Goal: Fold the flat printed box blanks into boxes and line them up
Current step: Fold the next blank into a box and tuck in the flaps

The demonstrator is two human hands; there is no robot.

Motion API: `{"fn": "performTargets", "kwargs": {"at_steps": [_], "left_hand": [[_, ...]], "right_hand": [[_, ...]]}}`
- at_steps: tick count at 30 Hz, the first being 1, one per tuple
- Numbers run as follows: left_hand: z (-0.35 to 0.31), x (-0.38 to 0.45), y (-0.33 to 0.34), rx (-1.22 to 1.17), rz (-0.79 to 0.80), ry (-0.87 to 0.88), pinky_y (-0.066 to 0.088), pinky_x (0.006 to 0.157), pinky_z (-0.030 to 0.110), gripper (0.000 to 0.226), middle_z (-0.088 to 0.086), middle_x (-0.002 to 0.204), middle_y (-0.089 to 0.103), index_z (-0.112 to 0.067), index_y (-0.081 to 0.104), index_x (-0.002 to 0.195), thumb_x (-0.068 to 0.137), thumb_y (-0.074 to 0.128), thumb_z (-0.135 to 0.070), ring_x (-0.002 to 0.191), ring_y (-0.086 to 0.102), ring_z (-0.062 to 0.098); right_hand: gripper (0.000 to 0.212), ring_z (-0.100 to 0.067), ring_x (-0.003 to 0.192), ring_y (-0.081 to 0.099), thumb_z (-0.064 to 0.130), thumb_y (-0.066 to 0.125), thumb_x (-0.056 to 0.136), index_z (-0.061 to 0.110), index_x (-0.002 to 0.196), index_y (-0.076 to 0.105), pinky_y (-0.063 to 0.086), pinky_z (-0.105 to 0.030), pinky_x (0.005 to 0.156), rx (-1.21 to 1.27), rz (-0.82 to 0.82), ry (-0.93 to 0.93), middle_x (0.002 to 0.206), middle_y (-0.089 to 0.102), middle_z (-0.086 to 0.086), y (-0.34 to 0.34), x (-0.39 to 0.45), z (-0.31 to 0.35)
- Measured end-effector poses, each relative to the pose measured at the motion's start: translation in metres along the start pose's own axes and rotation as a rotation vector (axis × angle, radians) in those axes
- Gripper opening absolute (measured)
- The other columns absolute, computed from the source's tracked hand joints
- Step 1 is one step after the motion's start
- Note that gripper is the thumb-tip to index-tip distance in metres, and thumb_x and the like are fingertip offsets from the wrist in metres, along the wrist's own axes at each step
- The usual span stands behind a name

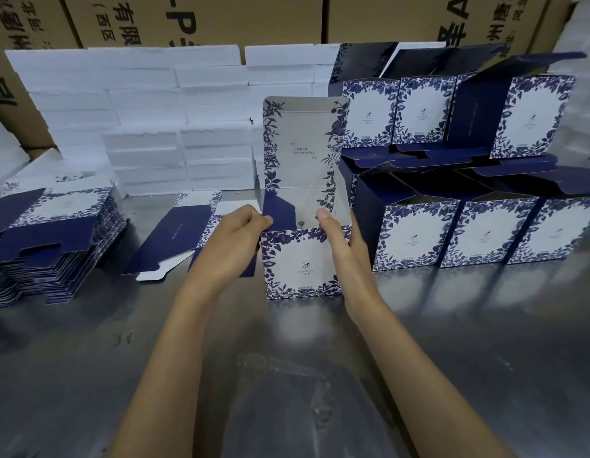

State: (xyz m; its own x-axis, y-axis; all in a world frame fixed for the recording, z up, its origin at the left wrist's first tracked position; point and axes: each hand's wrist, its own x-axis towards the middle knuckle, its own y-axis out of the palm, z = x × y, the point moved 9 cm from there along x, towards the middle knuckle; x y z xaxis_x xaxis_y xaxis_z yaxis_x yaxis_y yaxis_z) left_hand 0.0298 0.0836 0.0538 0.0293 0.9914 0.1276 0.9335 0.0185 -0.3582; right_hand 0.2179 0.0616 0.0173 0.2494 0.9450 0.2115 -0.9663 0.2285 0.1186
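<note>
A blue-and-white floral box (300,262) stands on the metal table (452,342) in the middle, its lid upright and open. My left hand (236,241) pinches the navy side flap at the box's left top corner. My right hand (345,249) lies along the box's right side, thumb over the front rim, fingers straight against the wall. A tall stack of flat blanks (52,239) lies at the left. One loose flat blank (178,236) lies just left of my left hand. Several folded boxes (485,233) stand in a row at the right, with more stacked above (422,110).
White foam blocks (148,120) are piled behind the work spot. Brown cardboard cartons (254,18) form a wall at the back. Bare metal tabletop stretches in front, under my forearms.
</note>
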Motion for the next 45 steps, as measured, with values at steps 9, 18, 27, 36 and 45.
{"fn": "performTargets", "kwargs": {"at_steps": [9, 18, 27, 36, 45], "left_hand": [[-0.023, -0.002, -0.001, 0.218, -0.09, 0.057, 0.021, 0.054, 0.034, 0.044, 0.001, 0.061, 0.032, -0.016, 0.031, 0.068, 0.103, 0.05, -0.035, 0.055, 0.028, 0.018], [-0.035, 0.025, -0.007, 0.534, 0.03, -0.052, 0.025, 0.055, 0.032, 0.045, 0.003, 0.063, 0.037, -0.015, 0.034, 0.067, 0.102, 0.049, -0.038, 0.056, 0.035, 0.021], [-0.031, 0.043, -0.009, 0.477, 0.044, -0.116, 0.024, 0.055, 0.03, 0.033, 0.004, 0.066, 0.042, -0.012, 0.041, 0.07, 0.096, 0.053, -0.027, 0.057, 0.032, 0.021], [-0.022, 0.063, -0.008, 0.424, 0.032, -0.117, 0.026, 0.057, 0.029, 0.018, 0.006, 0.069, 0.04, -0.011, 0.048, 0.08, 0.095, 0.052, -0.018, 0.061, 0.03, 0.022], [-0.013, 0.064, -0.012, 0.246, -0.083, -0.039, 0.028, 0.052, 0.029, 0.035, 0.001, 0.064, 0.051, -0.014, 0.048, 0.065, 0.097, 0.056, -0.026, 0.054, 0.035, 0.018]], "right_hand": [[0.065, -0.001, 0.132, 0.051, 0.053, 0.062, 0.08, 0.045, 0.144, 0.05, 0.038, -0.033, 0.115, -0.019, 0.039, 0.03, 0.142, 0.057, 0.022, 0.0, 0.001, 0.0], [0.065, -0.002, 0.131, 0.052, 0.052, 0.061, 0.078, 0.041, 0.141, 0.053, 0.041, -0.023, 0.103, -0.018, 0.056, 0.044, 0.139, 0.059, 0.021, -0.001, 0.003, -0.001], [0.064, 0.001, 0.128, 0.052, 0.053, 0.062, 0.076, 0.044, 0.139, 0.054, 0.04, -0.021, 0.097, -0.011, 0.064, 0.069, 0.137, 0.06, 0.023, -0.003, 0.002, -0.001], [0.065, 0.018, 0.115, 0.052, 0.056, 0.064, 0.077, 0.046, 0.14, 0.053, 0.038, -0.011, 0.085, 0.014, 0.096, 0.08, 0.131, 0.061, 0.029, -0.005, 0.001, -0.002], [0.069, 0.012, 0.119, 0.053, 0.061, 0.065, 0.075, 0.054, 0.141, 0.048, 0.041, -0.018, 0.092, 0.002, 0.134, 0.109, 0.131, 0.06, 0.033, -0.001, 0.001, -0.002]]}}
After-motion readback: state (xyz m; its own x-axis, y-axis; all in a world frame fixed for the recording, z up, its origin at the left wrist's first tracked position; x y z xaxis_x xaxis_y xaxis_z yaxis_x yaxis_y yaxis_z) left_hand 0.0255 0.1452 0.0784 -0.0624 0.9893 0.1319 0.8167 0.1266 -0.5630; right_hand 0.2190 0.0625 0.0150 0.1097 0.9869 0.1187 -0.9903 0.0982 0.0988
